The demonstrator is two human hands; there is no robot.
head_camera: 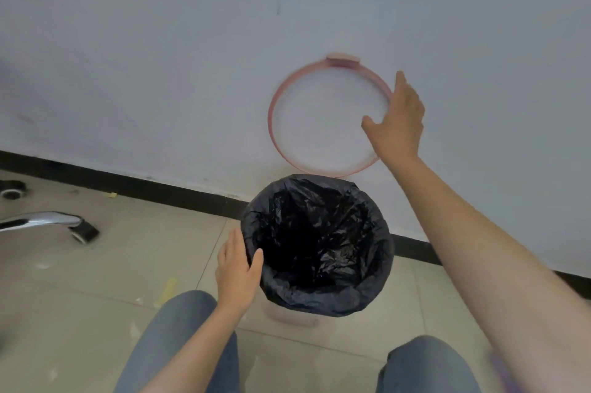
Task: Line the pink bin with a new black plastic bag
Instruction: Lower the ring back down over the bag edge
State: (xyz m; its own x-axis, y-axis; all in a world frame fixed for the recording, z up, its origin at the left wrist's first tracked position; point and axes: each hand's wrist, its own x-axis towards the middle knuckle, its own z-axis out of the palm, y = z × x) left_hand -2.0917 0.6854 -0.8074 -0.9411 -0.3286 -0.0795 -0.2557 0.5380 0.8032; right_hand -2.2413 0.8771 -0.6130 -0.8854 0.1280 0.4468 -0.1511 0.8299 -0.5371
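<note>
The pink bin (292,319) stands on the floor by the wall, only a pale strip of its side showing. A black plastic bag (319,245) fills it and is folded down over the whole rim. A pink ring (271,117), hinged at the bin's back, stands raised against the wall. My left hand (238,274) rests on the bag-covered rim at the left, thumb inside and fingers outside. My right hand (396,120) is on the ring's right side, fingers spread, thumb inside the hoop.
A white wall with a black skirting board (160,189) runs behind the bin. Chrome chair legs with castors (64,226) lie at the left on the tiled floor. My two knees in blue jeans (179,338) are at the bottom.
</note>
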